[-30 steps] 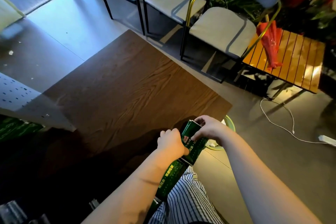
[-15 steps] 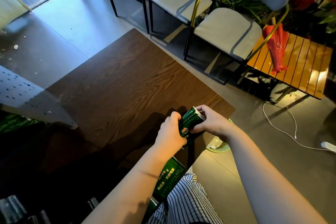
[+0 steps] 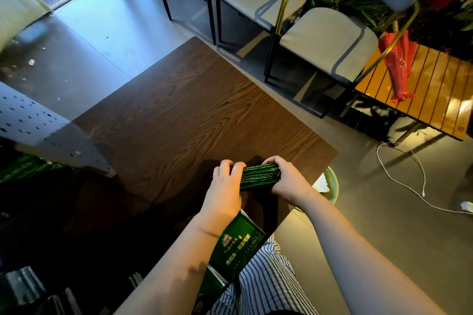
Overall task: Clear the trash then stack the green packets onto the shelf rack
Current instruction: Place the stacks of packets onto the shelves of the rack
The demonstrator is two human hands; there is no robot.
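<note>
- Dark wood table (image 3: 179, 115) fills mid-frame.
- Grey-seat chairs (image 3: 325, 36) sit at 1 o'clock from it, with an orange slatted table (image 3: 430, 94) at 3.
- White perforated rack panel (image 3: 28, 120) at 9 o'clock.
- Green box (image 3: 238, 243) at 6 o'clock, on the person's striped lap, partly under the left forearm.
- Pale green bin (image 3: 332, 186) at 4 o'clock, just off the table corner.
- Left hand (image 3: 225, 186) and right hand (image 3: 289, 181) have fingers curled, each clamping one end of the green packets (image 3: 259, 176).
- We see the packets as one edge-on bundle over the table's 5 o'clock corner. We can't tell if it touches the top.
</note>
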